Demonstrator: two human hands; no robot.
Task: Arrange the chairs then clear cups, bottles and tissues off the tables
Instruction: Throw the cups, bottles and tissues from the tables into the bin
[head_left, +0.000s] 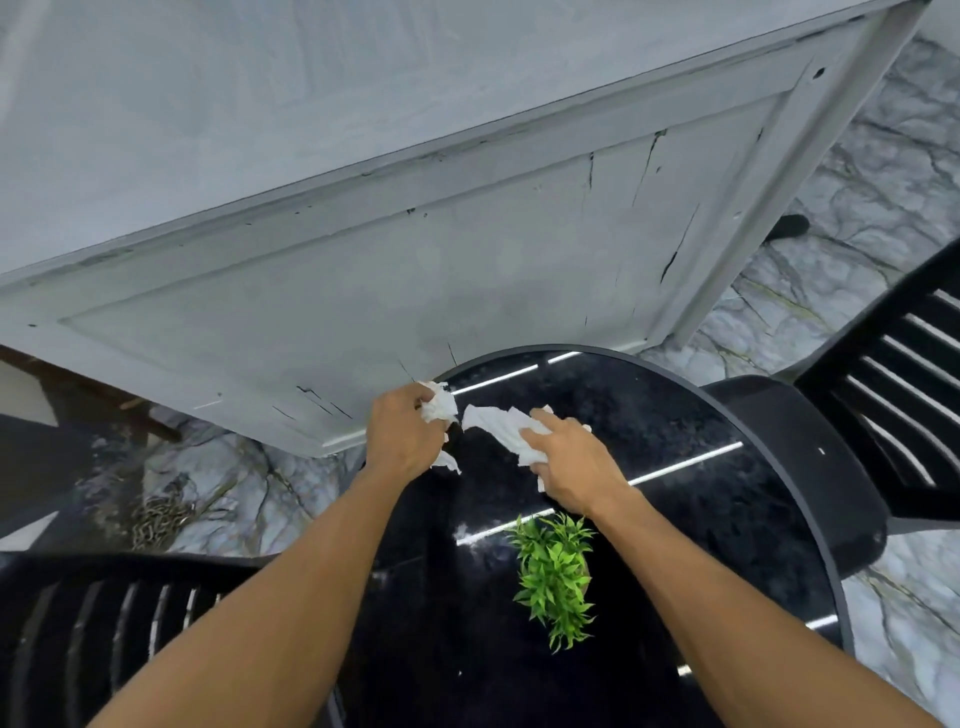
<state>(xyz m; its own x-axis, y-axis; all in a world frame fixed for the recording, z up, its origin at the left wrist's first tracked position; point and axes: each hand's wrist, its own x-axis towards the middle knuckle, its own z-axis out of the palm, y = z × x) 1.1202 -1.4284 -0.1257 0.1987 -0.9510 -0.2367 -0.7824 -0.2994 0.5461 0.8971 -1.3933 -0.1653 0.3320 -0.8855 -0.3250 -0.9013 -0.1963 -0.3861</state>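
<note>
The grip of the left hand (405, 434) is clenched round a crumpled white paper tissue (440, 408), just beside the right hand (571, 462), whose grip grasps a second white tissue (498, 423) lying on the round glossy black desk (727, 493), near a small green leafy plant (556, 577).

A round, glossy black table (701, 415) stands on a grey veined stone floor (857, 171). A small green plant (556, 571) stands on the tabletop. Beyond the plant, toward the far rim, a crumpled white tissue (498, 423) lies at the surface under the right hand (569, 462); whether it rests flat cannot be told. On the floor, a right chair (810, 467) sits against the table right of the plant, a left chair (104, 623) left of it, and a chain (156, 519) further left.
</note>
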